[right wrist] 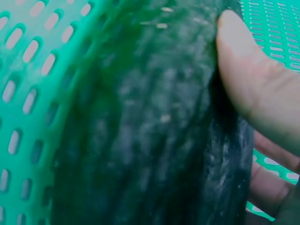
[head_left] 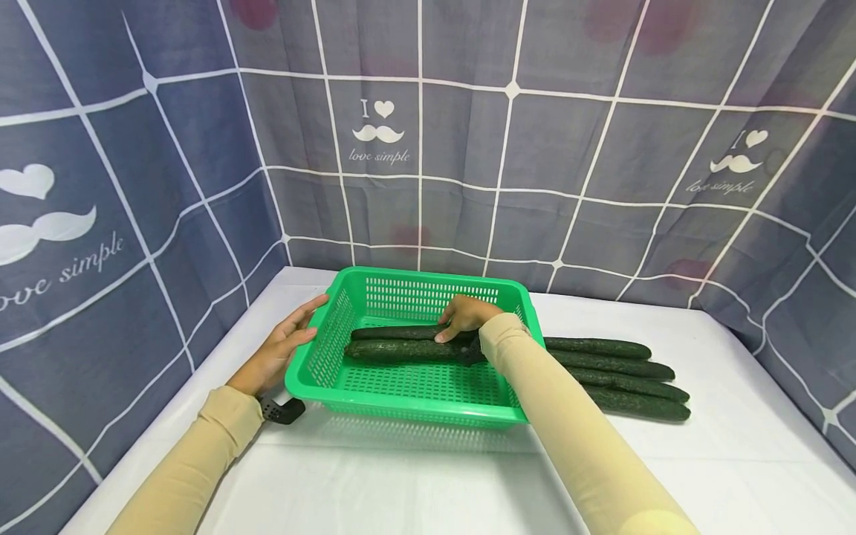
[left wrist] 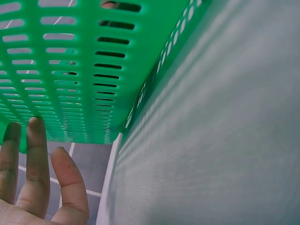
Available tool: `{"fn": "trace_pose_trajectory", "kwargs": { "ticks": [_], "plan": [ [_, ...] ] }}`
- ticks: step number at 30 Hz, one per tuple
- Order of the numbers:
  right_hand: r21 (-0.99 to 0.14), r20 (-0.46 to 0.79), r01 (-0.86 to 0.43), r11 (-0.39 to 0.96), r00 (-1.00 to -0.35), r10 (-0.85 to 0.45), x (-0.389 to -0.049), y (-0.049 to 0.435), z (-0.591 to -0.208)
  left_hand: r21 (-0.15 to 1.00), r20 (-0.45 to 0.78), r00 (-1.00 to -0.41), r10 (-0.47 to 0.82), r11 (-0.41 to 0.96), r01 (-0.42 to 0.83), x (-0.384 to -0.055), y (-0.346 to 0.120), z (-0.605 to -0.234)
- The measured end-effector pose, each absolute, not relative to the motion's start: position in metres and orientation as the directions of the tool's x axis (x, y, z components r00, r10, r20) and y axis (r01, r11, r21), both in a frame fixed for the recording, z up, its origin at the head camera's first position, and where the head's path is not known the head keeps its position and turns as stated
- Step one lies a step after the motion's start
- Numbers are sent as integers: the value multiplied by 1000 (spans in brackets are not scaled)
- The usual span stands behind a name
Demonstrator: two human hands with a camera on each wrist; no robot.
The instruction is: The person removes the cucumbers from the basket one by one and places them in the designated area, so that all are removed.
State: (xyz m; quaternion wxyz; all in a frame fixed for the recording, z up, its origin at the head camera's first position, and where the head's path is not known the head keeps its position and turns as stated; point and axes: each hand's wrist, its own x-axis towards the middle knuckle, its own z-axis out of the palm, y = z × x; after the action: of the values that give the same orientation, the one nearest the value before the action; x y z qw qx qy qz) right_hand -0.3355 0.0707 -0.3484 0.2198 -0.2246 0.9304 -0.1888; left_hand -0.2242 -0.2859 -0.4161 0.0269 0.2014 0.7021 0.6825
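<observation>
Two dark green cucumbers lie side by side in a green perforated plastic basket [head_left: 401, 405]. My right hand [head_left: 468, 313] reaches in from the right and grips the rear cucumber [head_left: 391, 333], thumb on the near side, fingers on the far side. The front cucumber [head_left: 394, 351] lies just below that thumb; in the right wrist view a large cucumber [right wrist: 140, 122] fills the middle beside the thumb [right wrist: 248, 70]. Outside the basket's left end is my left hand [head_left: 277, 355], fingers extended and fingertips at the rim. The left wrist view shows its straight fingers [left wrist: 36, 159] beside the slotted wall.
Several more cucumbers [head_left: 625, 383] lie in a row on the white-covered table [head_left: 742, 423] right of the basket, partly hidden by the right sleeve [head_left: 568, 416]. A grey checked curtain [head_left: 461, 148] hangs behind and at both sides. Dark wrist mounts [head_left: 284, 410] sit at the cuffs.
</observation>
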Motion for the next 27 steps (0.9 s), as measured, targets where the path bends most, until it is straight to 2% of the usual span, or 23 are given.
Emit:
{"fn": "trace_pose_trajectory", "kwargs": {
  "ticks": [9, 14, 18, 27],
  "plan": [
    [-488, -291, -370, 791, -785, -547, -338, 71, -350, 966, 249, -912, 326, -9, 260, -225, -288, -417],
    [-482, -222, -456, 748, -762, -608, -340, 73, -348, 960, 279, -890, 360, -81, 268, -226, -287, -418],
    [-473, -161, -512, 717, -750, -642, -341, 75, -346, 963, 268, -897, 352, -68, 261, -226, -287, -418],
    [-538, 2, -553, 636, -755, -655, -338, 79, -339, 967, 251, -909, 333, -41, 252, -226, -285, -416]
  ]
}}
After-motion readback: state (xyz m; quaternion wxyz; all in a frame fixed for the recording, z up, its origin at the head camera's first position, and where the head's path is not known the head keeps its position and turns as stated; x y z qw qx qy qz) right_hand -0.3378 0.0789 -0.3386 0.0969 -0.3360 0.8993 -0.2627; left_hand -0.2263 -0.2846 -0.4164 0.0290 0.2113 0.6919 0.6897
